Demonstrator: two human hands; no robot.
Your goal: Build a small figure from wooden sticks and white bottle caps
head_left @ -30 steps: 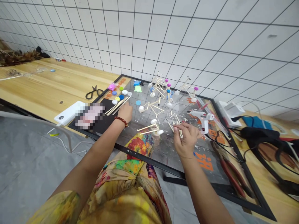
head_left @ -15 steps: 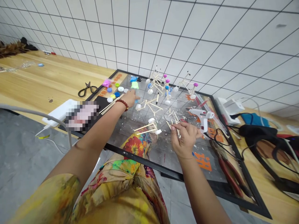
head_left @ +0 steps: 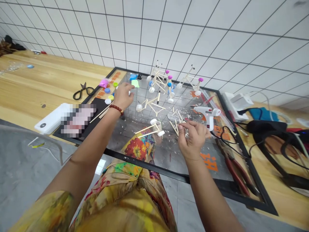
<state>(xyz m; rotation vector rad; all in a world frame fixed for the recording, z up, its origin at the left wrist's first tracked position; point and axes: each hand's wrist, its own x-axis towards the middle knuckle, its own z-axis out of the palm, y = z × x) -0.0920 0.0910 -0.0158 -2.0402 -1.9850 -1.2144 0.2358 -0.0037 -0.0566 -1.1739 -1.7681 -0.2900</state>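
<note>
My left hand [head_left: 123, 96], with a beaded bracelet on the wrist, is over the bottle caps at the back left. Its fingers are curled, and a pale bit shows at the fingertips, too small to name. A yellow cap [head_left: 111, 97] and a white cap [head_left: 107, 101] lie beside it, with thin wooden sticks [head_left: 102, 112] below. Pinched in my right hand [head_left: 191, 137] is the near end of a small wooden stick frame [head_left: 175, 125]; the fingers partly hide it. Left of that stands another stick frame with white caps [head_left: 156, 126].
Several stick models with caps and coloured balls [head_left: 160, 79] stand at the back of the black-framed board [head_left: 149, 167]. A hot glue gun [head_left: 207, 114] and red-handled pliers [head_left: 238, 172] lie on the right. Scissors [head_left: 83, 91] and a white power bank [head_left: 51, 117] are on the left.
My left hand has moved left and back, from beside the stick model to over the caps. My right hand stays at the small stick frame. The view has shifted slightly.
</note>
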